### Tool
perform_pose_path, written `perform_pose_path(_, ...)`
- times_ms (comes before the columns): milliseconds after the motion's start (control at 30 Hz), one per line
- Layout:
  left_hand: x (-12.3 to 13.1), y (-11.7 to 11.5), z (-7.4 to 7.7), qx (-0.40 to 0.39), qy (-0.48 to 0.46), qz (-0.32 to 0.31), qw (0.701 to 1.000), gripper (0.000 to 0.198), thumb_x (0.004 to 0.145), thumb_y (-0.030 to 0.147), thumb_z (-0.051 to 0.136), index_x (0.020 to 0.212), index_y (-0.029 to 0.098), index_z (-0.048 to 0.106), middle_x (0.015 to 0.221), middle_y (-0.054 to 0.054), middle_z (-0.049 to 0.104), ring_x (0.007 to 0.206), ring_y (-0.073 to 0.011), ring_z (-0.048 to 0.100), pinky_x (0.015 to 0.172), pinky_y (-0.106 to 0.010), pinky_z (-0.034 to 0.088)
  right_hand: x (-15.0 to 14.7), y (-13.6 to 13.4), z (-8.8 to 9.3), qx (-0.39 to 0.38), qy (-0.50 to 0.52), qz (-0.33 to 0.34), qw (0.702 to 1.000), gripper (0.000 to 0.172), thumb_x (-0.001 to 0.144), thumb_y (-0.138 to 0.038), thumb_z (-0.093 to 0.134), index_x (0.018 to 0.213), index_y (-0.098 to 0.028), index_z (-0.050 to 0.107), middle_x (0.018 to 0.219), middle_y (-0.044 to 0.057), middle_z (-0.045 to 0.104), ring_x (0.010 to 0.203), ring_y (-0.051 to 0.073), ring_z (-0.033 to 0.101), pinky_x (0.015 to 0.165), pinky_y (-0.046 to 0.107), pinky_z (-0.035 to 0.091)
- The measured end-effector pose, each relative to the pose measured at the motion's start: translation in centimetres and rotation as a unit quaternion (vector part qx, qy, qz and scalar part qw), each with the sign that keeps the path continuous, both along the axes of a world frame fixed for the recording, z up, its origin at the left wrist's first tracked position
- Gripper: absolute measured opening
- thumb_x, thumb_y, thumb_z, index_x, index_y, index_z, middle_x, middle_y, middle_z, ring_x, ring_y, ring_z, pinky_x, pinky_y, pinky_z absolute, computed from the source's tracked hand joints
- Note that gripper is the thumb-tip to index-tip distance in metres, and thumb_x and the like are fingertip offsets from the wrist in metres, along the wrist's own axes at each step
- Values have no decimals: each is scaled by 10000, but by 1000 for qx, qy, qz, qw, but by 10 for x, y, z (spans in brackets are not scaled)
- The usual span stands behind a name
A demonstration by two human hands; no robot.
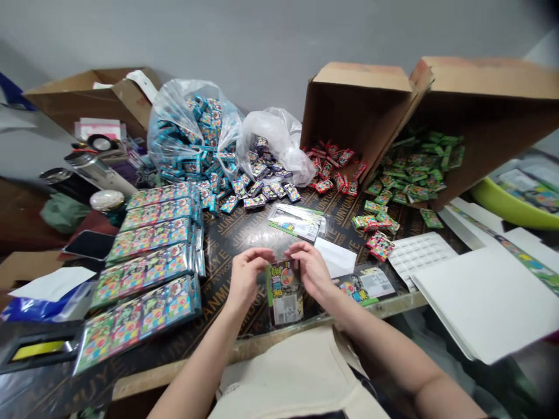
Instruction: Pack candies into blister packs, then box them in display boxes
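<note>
Our left hand and right hand pinch the packet near its top, seemingly to steady it; stacks lie left of both.

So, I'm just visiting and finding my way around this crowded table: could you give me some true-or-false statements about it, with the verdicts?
1. The left hand and right hand are both at a printed packet. True.

2. The large clear bag is filled with red boxes. False: the large clear bag holds blue boxes.

3. Green boxes lie in a tipped carton. True.

4. The white gridded sheet lies left of the left hand. False: the white gridded sheet lies to the right of the right hand.

5. Rows of wrapped packs lie left of the left hand. True.
</note>
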State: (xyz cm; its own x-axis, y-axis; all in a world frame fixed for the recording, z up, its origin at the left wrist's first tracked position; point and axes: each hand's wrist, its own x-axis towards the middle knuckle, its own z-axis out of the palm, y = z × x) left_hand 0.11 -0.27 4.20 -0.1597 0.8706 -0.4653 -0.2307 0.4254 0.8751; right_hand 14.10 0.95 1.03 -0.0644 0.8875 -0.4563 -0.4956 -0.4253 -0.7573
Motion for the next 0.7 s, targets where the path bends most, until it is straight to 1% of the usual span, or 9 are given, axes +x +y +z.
perform_pose_path(67,-2,-5,9,54,94,-65,992,151,581,123,601,701,129,692,659,-40,681,651,-157,613,631,-232,458,9,0,2,50,-40,39,997,124,598,-143,632,709,-191,661,712,-2,677,679,159,621,666,281,458)
perform_pose_path(167,-5,-10,17,92,164,-143,972,150,639,206,635,745,136,714,721,-59,694,669,-178,618,631,-250,468,21,-2,7,132,-123,90,979,135,641,-215,678,771,-194,707,803,38,699,782,199,635,703,315,484)
perform_pose_path(233,-7,-12,19,99,162,-147,971,179,662,238,640,795,147,717,765,-63,701,702,-188,628,660,-264,481,28,-5,10,160,-140,117,970,162,667,-250,676,818,-206,713,850,43,701,804,209,636,721,338,498)
perform_pose_path(333,-10,-16,20,115,166,-127,971,183,695,247,625,829,161,715,802,-66,705,736,-196,642,709,-292,495,33,-7,11,181,-145,140,963,180,709,-268,649,871,-217,709,854,43,702,785,207,645,724,353,513)
perform_pose_path(400,-11,-19,22,167,219,-144,951,167,701,237,626,830,179,717,822,-64,704,754,-194,643,727,-297,496,36,-7,10,209,-162,138,954,160,726,-259,638,865,-228,710,869,41,701,817,208,646,775,365,508)
perform_pose_path(500,-13,-25,26,241,296,-191,904,120,703,223,632,780,211,723,843,-57,703,780,-192,643,755,-298,490,39,-7,8,277,-190,158,929,146,705,-241,665,842,-247,713,920,42,692,870,216,641,844,385,487)
perform_pose_path(567,-15,-25,28,236,307,-198,901,96,708,238,634,735,215,723,827,-55,705,761,-190,646,739,-293,494,40,-7,10,302,-203,174,915,142,705,-245,665,839,-252,713,923,42,691,867,214,643,846,386,485)
perform_pose_path(633,-16,-23,28,196,296,-189,915,102,696,266,650,731,201,720,789,-55,706,714,-188,648,684,-277,502,39,-6,14,301,-219,181,910,143,721,-257,648,848,-243,712,897,43,695,845,205,643,811,364,497)
perform_pose_path(700,-17,-19,29,148,276,-184,932,139,669,294,674,739,181,714,740,-52,704,662,-185,642,622,-258,498,38,-4,20,286,-231,193,910,151,725,-271,641,848,-217,710,852,45,696,781,188,642,733,322,508)
